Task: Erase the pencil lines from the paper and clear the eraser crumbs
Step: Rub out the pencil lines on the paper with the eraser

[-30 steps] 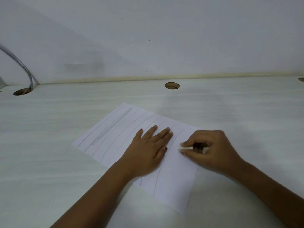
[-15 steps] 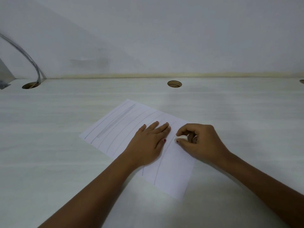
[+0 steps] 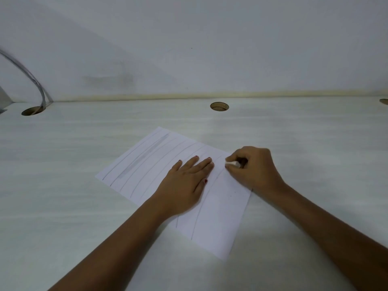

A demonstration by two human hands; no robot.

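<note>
Right fingertips (image 3: 228, 160): thumb and forefinger pinch a small white block eraser (image 3: 232, 164), remaining fingers curled under. I read the eraser's tip as down on the sheet, at its far right corner. I cannot tell how hard it presses.

Left fingers (image 3: 200, 164): straight, pressed together, flat on the sheet, thumb alongside. The left hand (image 3: 184, 190) rests palm down mid-sheet, just beside the right hand (image 3: 255, 172), not touching it.

The white rectangular paper sheet (image 3: 222, 223) lies skewed near the counter's middle, well clear of the back edge. Long grey pencil lines (image 3: 192, 229) run its length. A smudged grey band (image 3: 144, 156) sits near its left edge.

The pale wood-grain counter (image 3: 84, 206) carries the sheet. There is a round cable hole (image 3: 219, 106) at the back edge centre. A second hole (image 3: 33, 111) sits at the back left corner with a grey cable (image 3: 31, 77) arching out.
</note>
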